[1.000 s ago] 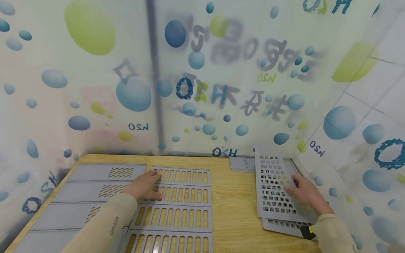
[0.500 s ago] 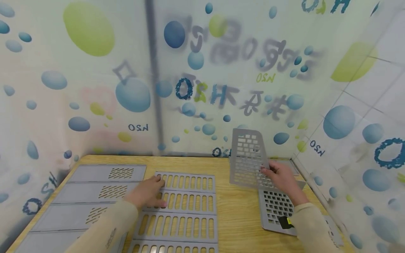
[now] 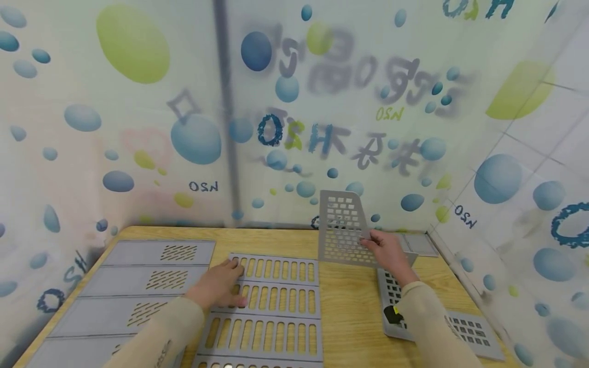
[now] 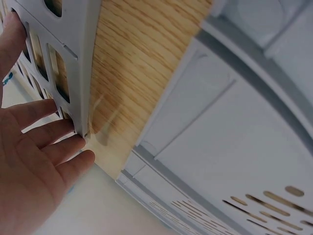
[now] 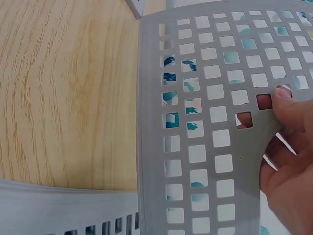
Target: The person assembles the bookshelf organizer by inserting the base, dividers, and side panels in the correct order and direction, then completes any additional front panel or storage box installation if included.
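Note:
My right hand (image 3: 388, 255) pinches a grey perforated plastic panel (image 3: 344, 230) by its curved edge, thumb on one face and fingers behind. The panel stands upright above the table; in the right wrist view rows of square holes (image 5: 220, 114) show through it. My left hand (image 3: 218, 286) rests at the left end of a row of grey slotted panels (image 3: 280, 313), with its fingers extended. In the left wrist view, the thumb (image 4: 14, 36) lies at a slot and the other fingertips touch the edge of the slotted panels (image 4: 73, 78).
Grey panels with slanted slits (image 3: 133, 278) lie on the wooden table (image 3: 347, 306) at left. At right lie more square-holed panels (image 3: 391, 299) and another holed piece (image 3: 476, 332). Flat grey pieces (image 3: 421, 244) sit by the back right corner. A bubble-patterned curtain (image 3: 285, 194) surrounds the table.
My right hand has lifted the perforated panel off the stack at right and carried it left, toward the slotted panels. The left hand and slotted panels have shifted slightly right.

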{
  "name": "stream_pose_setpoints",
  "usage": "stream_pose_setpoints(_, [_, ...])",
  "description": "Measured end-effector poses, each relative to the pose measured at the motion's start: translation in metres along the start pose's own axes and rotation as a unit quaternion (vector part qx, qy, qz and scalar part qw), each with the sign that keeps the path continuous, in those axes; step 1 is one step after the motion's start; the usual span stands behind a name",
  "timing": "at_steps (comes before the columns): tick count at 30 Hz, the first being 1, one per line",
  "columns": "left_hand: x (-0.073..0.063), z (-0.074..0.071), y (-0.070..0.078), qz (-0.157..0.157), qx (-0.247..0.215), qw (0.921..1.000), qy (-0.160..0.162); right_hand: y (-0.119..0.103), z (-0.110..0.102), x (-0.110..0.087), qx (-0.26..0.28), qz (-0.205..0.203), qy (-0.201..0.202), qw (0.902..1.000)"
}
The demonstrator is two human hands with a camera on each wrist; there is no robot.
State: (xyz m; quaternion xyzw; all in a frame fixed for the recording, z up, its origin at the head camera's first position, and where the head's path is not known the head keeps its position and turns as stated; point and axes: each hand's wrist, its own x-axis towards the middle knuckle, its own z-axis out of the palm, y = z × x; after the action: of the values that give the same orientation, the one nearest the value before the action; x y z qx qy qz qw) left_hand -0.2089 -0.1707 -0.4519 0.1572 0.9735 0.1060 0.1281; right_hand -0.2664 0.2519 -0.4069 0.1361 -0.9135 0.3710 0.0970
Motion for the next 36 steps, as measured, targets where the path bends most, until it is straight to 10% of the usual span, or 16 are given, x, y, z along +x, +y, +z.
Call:
stream_pose_setpoints(23, [-0.003,0.0,0.0,0.016,-0.012,0.9997,0.011,0.005,0.02,0.017,0.051,0.016,-0.025,0.9982])
stream_pose_setpoints(36, [0.001,0.0,0.007,-0.062,-0.032,0.9962,0.051,0.033,-0.013,0.01,-0.188,-0.037,-0.142,0.9711])
